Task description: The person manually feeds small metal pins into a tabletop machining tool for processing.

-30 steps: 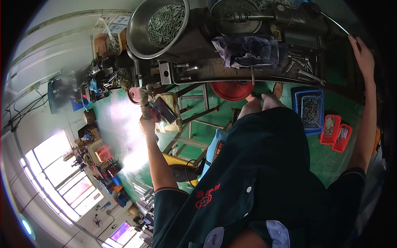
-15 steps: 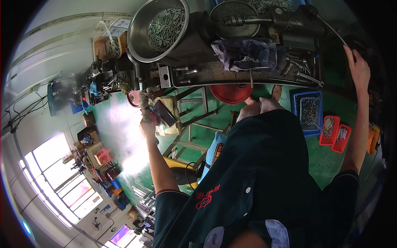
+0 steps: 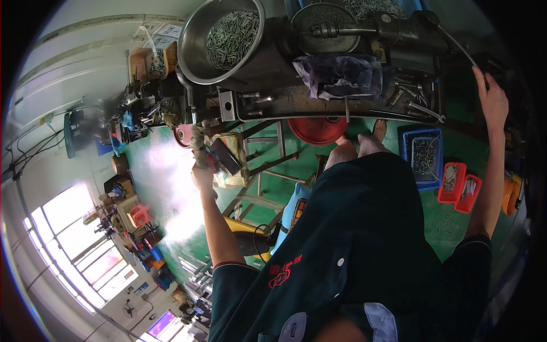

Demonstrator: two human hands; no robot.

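Our hands, both gripping
Our left hand [image 3: 202,177] clasps a wrapped handle [image 3: 198,149] below the steel bowl [image 3: 192,51]; our right hand [image 3: 493,102] holds a slim lever [image 3: 457,45] right of the drill chuck [image 3: 326,30].

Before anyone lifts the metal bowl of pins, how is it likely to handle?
The metal bowl is probably heavy for its size, given the heap of metal pins inside. Its smooth, shiny wall suggests it's stiff and perhaps slippery. The pins lie loose, so they would likely slide if it tilts.
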